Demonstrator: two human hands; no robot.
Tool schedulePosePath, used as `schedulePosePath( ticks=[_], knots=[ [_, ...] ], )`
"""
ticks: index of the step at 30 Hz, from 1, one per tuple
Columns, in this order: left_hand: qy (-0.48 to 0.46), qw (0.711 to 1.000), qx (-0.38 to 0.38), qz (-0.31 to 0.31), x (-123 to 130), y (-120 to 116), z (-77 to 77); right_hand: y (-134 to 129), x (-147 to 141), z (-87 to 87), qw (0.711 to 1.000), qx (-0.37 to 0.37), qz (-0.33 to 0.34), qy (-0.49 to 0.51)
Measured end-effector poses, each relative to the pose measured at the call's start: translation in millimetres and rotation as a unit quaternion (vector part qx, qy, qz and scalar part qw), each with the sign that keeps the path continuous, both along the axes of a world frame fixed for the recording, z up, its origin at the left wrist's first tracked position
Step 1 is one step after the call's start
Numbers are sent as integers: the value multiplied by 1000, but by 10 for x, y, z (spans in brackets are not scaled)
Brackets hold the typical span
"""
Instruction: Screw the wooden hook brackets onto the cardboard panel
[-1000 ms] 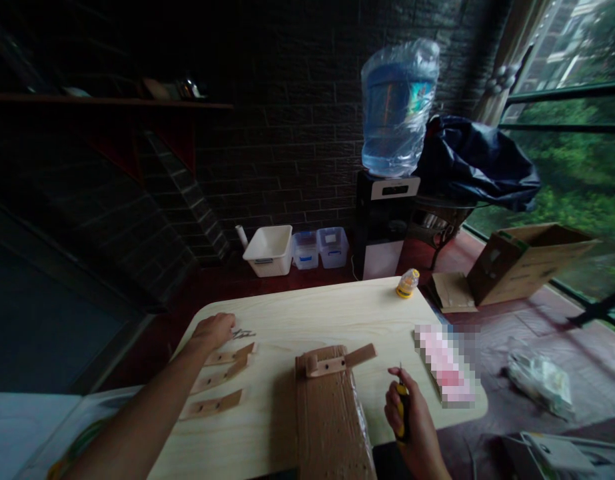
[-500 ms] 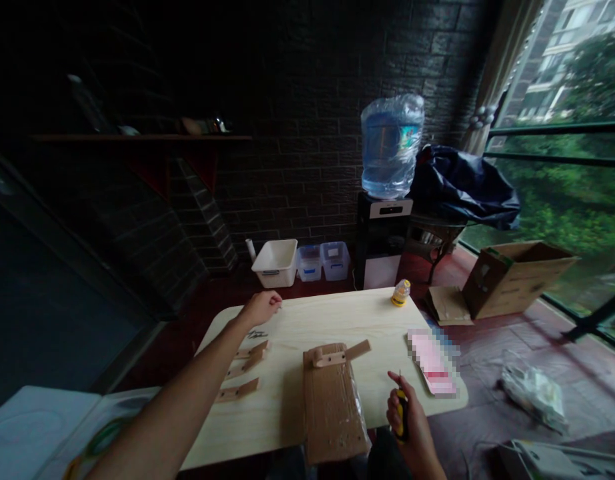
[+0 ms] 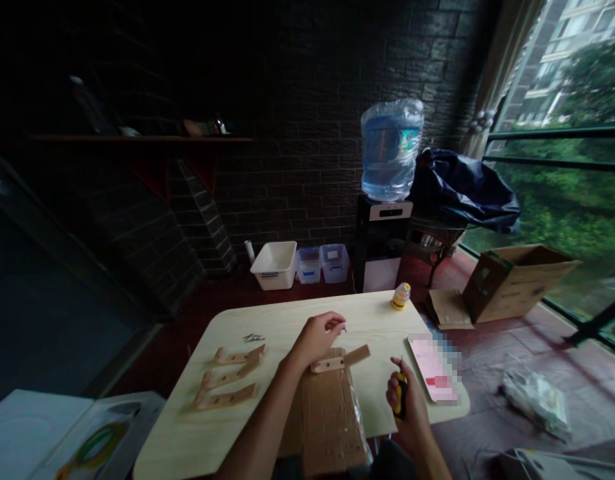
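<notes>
My left hand [image 3: 323, 335] is above the far end of a taped cardboard box [image 3: 332, 420], pinching a small dark screw [image 3: 344, 329] between thumb and fingers. Just below it, an angled wooden piece [image 3: 332, 363] with two dark spots lies across the box top, its arm sticking out to the right. My right hand [image 3: 407, 397] is wrapped round a yellow and black screwdriver [image 3: 400, 397], its tip pointing up, to the right of the box. Several dark screws [image 3: 254, 338] lie loose on the table's left, with three similar wooden pieces [image 3: 230, 379] nearer me.
On the pale wooden table [image 3: 282, 320] stand a yellow-based clear container [image 3: 400, 297] at the far right and a pink blurred item [image 3: 432, 370] at the right edge. Beyond are plastic bins [image 3: 274, 265], a water dispenser [image 3: 384, 233] and an open carton [image 3: 517, 280].
My left hand has swung right from the loose screws to above the box, the screw in its fingers. My right hand has risen slightly with the screwdriver.
</notes>
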State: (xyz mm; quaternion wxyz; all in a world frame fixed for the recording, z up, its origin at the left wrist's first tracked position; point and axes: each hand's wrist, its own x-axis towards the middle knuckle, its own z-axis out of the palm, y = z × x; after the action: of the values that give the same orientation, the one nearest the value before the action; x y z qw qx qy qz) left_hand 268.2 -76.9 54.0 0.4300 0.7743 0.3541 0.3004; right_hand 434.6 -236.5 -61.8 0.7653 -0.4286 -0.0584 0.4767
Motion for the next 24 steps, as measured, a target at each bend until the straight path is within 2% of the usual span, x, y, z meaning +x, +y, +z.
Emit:
schedulePosePath(
  ticks=[5, 9, 13, 17, 20, 24],
  knots=[
    [-28, 994, 56, 88, -136, -96, -219, 692, 167, 164, 998, 52, 27, -32],
    [-46, 983, 67, 163, -227, -65, -421, 1085, 178, 38, 994, 29, 55, -90],
    [-88, 970, 14, 224, -283, -64, -745, 1185, 75, -101, 990, -5, 27, -141],
    [-180, 933, -68, 305, -325, -91, -1033, 1196, -32, -73, 992, -9, -1, -124],
    [-207, 916, -104, 329, -371, -65, -1150, 1226, -71, -48, 993, -13, -10, -115],
    [-225, 907, -133, 331, -400, -5, -1197, 1255, -108, -62, 997, -18, -14, -78]
  ],
)
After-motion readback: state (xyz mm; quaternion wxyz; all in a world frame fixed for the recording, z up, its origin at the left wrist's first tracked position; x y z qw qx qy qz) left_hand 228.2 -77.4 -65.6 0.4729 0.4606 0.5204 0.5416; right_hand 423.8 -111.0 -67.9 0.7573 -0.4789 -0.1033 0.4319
